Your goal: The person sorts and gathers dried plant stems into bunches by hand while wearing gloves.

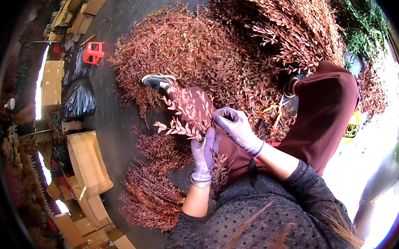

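My left hand [203, 157], in a pale purple work glove, is closed around a small bunch of reddish-pink leafy stems [192, 118]. The leafy tips fan out up and to the left over my knee, and some foliage hangs below the hand. My right hand [235, 128], gloved alike, is beside the bunch with thumb and fingertips pinched together near the stems. Whether a stem sits between those fingertips is hidden. A wide heap of reddish-brown leafy branches [196, 54] lies on the floor around my feet.
Orange-handled pruning shears [278, 109] lie among leaves between my legs. Tied bunches [152, 196] lie on the dark floor [111, 128] at left. Beyond are a red plastic stool [94, 53], a black plastic bag [79, 99] and cardboard boxes [89, 162]. Green foliage [364, 27] is at upper right.
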`<state>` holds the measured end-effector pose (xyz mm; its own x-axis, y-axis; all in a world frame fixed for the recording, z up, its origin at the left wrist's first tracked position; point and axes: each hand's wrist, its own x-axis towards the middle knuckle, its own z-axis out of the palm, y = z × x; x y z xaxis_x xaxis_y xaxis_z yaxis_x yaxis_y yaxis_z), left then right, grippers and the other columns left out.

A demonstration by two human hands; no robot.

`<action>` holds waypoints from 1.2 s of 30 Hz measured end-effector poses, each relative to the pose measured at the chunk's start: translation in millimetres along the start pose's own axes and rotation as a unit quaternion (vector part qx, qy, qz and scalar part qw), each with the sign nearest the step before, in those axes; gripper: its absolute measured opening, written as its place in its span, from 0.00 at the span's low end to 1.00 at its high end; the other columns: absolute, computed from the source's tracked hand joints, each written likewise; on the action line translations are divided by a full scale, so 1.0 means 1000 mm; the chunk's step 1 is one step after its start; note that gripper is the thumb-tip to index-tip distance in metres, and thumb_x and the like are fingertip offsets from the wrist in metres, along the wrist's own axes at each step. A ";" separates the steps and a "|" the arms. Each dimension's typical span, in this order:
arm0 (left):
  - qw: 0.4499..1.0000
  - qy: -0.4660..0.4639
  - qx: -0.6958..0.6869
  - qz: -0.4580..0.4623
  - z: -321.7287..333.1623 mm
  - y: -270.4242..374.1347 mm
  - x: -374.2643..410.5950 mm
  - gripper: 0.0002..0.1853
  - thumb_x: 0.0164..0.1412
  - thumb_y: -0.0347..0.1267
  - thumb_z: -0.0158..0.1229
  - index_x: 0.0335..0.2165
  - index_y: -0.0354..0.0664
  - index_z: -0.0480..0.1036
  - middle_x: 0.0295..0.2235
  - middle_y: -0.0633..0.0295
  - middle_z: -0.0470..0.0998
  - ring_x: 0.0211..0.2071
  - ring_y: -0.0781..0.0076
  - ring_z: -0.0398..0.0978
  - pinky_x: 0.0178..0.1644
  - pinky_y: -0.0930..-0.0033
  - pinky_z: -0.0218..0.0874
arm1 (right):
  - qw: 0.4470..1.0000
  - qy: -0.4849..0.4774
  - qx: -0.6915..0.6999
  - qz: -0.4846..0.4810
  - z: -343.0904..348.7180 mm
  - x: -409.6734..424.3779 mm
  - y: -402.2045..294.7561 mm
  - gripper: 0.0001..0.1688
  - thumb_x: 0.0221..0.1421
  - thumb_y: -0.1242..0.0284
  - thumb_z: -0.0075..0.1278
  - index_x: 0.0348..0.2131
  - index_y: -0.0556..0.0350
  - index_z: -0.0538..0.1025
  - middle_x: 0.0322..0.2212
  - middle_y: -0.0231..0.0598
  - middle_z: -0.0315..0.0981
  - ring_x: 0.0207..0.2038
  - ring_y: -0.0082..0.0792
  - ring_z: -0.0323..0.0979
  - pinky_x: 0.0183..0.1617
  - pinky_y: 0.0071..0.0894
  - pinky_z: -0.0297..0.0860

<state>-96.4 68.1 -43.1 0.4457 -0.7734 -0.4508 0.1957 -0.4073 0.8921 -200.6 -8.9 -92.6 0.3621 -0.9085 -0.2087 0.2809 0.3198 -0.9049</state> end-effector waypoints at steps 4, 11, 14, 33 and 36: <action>1.000 0.005 -0.020 -0.009 0.000 0.000 -0.001 0.10 0.63 0.33 0.54 0.24 0.45 0.68 0.20 0.70 0.70 0.14 0.88 0.57 0.17 0.81 0.46 | 0.952 0.041 -0.233 -0.194 -0.006 0.002 -0.006 0.10 0.49 0.74 0.57 0.33 0.57 0.75 0.29 0.40 0.72 0.33 0.41 0.72 0.36 0.34 0.69; 1.000 0.024 0.002 0.010 0.004 0.002 0.001 0.11 0.63 0.32 0.53 0.24 0.43 0.68 0.20 0.69 0.70 0.13 0.88 0.57 0.17 0.81 0.46 | 0.965 0.012 -0.185 -0.187 -0.005 0.001 -0.016 0.10 0.51 0.74 0.57 0.33 0.61 0.75 0.29 0.42 0.71 0.31 0.38 0.72 0.37 0.30 0.68; 0.998 0.027 0.036 0.039 0.005 0.001 0.001 0.10 0.63 0.32 0.53 0.24 0.41 0.69 0.19 0.69 0.70 0.13 0.88 0.57 0.17 0.80 0.46 | 0.973 0.009 -0.184 -0.140 -0.004 0.000 -0.015 0.10 0.52 0.73 0.57 0.33 0.62 0.75 0.28 0.41 0.71 0.30 0.36 0.71 0.36 0.28 0.67; 0.992 -0.009 -0.031 -0.120 -0.008 0.010 -0.001 0.09 0.61 0.37 0.55 0.30 0.42 0.72 0.20 0.70 0.69 0.12 0.87 0.56 0.14 0.80 0.43 | 0.986 0.025 -0.045 -0.158 -0.009 0.013 -0.002 0.09 0.50 0.72 0.57 0.23 0.57 0.73 0.21 0.31 0.69 0.25 0.24 0.67 0.33 0.23 0.64; 0.985 -0.054 -0.108 -0.120 -0.012 0.008 -0.001 0.11 0.61 0.37 0.56 0.36 0.40 0.74 0.21 0.71 0.69 0.12 0.88 0.54 0.14 0.81 0.42 | 0.987 0.092 0.118 0.067 -0.021 0.021 -0.017 0.12 0.57 0.69 0.53 0.27 0.61 0.76 0.23 0.26 0.73 0.28 0.15 0.66 0.35 0.19 0.64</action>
<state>-84.3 71.1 -35.0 0.2712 -0.7190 -0.6400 0.4714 -0.4805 0.7396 -216.2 -38.7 -89.1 0.2493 -0.8803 -0.4036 0.4481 0.4743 -0.7578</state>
